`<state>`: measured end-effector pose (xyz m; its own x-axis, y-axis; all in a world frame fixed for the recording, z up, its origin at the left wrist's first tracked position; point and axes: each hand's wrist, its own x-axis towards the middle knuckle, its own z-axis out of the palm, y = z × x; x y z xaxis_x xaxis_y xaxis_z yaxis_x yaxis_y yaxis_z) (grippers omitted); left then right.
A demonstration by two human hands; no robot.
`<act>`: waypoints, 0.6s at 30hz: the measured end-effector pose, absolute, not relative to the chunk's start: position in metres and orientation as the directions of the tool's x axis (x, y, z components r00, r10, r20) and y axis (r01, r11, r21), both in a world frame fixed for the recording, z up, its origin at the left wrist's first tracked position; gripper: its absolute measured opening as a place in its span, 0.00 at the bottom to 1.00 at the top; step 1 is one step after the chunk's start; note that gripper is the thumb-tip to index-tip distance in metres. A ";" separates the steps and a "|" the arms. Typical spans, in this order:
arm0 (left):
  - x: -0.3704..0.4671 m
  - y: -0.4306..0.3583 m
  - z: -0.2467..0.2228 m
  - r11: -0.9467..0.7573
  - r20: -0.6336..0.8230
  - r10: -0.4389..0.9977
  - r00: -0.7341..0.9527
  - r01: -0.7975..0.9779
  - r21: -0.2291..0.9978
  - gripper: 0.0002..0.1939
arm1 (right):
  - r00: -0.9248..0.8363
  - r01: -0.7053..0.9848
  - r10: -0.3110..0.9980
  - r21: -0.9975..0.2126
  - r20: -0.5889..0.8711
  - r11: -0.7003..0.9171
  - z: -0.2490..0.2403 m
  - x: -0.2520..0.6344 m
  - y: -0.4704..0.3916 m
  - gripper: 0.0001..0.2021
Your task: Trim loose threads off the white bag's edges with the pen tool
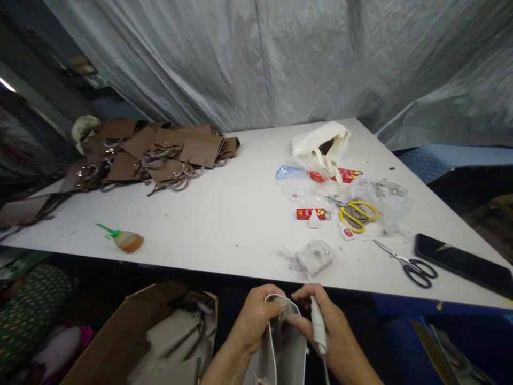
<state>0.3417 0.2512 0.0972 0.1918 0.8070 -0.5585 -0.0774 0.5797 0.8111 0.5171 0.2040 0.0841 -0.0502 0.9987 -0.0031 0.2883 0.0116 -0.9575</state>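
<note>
My left hand point(253, 314) pinches the rim of a small light-grey handbag point(295, 357), thumb inside the opening and fingers outside. The bag is held mouth-up beyond the table's front edge. My right hand point(331, 321) is closed around a thin tool with a white-wrapped handle point(318, 327); a narrow metal shaft shows below the handle. Its thumb reaches the bag's far right rim. The bag's lower part runs out of the picture. Just above my hands, on the table, lies a crumpled whitish lump in plastic point(315, 256).
Brown handbags point(160, 152) are piled at the table's left. A green-tipped glue bottle point(127, 240) lies nearer. On the right are yellow-handled scissors point(363, 214), black-handled scissors point(412, 266), a phone point(460, 262) and a cloth bag point(320, 140). A cardboard box point(108, 326) holds light-grey bags below.
</note>
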 end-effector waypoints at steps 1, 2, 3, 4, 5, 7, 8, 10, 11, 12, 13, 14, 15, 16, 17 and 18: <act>0.341 0.248 0.099 0.547 -0.532 0.827 0.184 -0.044 0.836 0.12 | -0.088 0.309 0.995 -0.951 -0.040 -0.011 0.087 0.512 0.204 0.12; 0.341 0.245 0.102 0.509 -0.501 0.847 0.175 0.000 0.861 0.11 | -0.111 0.326 0.991 -0.944 -0.079 -0.039 0.089 0.508 0.205 0.12; 0.340 0.242 0.104 0.470 -0.471 0.866 0.167 0.049 0.881 0.11 | -0.120 0.336 0.987 -0.940 -0.109 -0.063 0.091 0.504 0.204 0.12; 0.339 0.239 0.107 0.435 -0.446 0.882 0.156 0.099 0.895 0.10 | -0.123 0.337 0.984 -0.938 -0.127 -0.079 0.093 0.501 0.204 0.13; 0.338 0.236 0.109 0.407 -0.425 0.893 0.147 0.140 0.903 0.10 | -0.121 0.329 0.984 -0.940 -0.133 -0.087 0.094 0.499 0.203 0.13; 0.335 0.230 0.112 0.371 -0.397 0.909 0.126 0.187 0.910 0.09 | -0.130 0.295 0.985 -0.953 -0.116 -0.073 0.096 0.496 0.201 0.15; 0.333 0.228 0.113 0.367 -0.392 0.911 0.126 0.183 0.912 0.08 | -0.143 0.273 0.985 -0.960 -0.100 -0.058 0.096 0.496 0.201 0.15; 0.328 0.223 0.114 0.374 -0.391 0.908 0.147 0.133 0.918 0.09 | -0.170 0.234 0.982 -0.971 -0.084 -0.043 0.097 0.495 0.199 0.14; 0.326 0.220 0.114 0.377 -0.390 0.906 0.165 0.107 0.920 0.10 | -0.182 0.218 0.979 -0.975 -0.087 -0.046 0.098 0.495 0.199 0.14; 0.324 0.218 0.114 0.377 -0.387 0.904 0.183 0.085 0.922 0.10 | -0.194 0.203 0.976 -0.978 -0.098 -0.057 0.099 0.494 0.198 0.14; 0.322 0.216 0.115 0.373 -0.379 0.903 0.201 0.070 0.925 0.10 | -0.201 0.189 0.973 -0.979 -0.112 -0.074 0.100 0.493 0.197 0.13; 0.320 0.215 0.116 0.369 -0.372 0.903 0.213 0.058 0.928 0.10 | -0.206 0.175 0.970 -0.980 -0.125 -0.090 0.100 0.493 0.195 0.12; 0.319 0.212 0.118 0.370 -0.370 0.903 0.220 0.043 0.928 0.10 | -0.203 0.165 0.970 -0.981 -0.135 -0.102 0.100 0.493 0.192 0.12; 0.319 0.210 0.120 0.380 -0.374 0.899 0.228 0.019 0.925 0.11 | -0.201 0.157 0.970 -0.982 -0.139 -0.108 0.098 0.494 0.188 0.12; 0.319 0.207 0.121 0.396 -0.383 0.894 0.234 -0.012 0.918 0.13 | -0.197 0.158 0.971 -0.982 -0.135 -0.105 0.096 0.495 0.184 0.12; 0.319 0.205 0.122 0.414 -0.392 0.887 0.243 -0.043 0.909 0.14 | -0.170 0.168 0.977 -0.981 -0.128 -0.099 0.092 0.498 0.179 0.14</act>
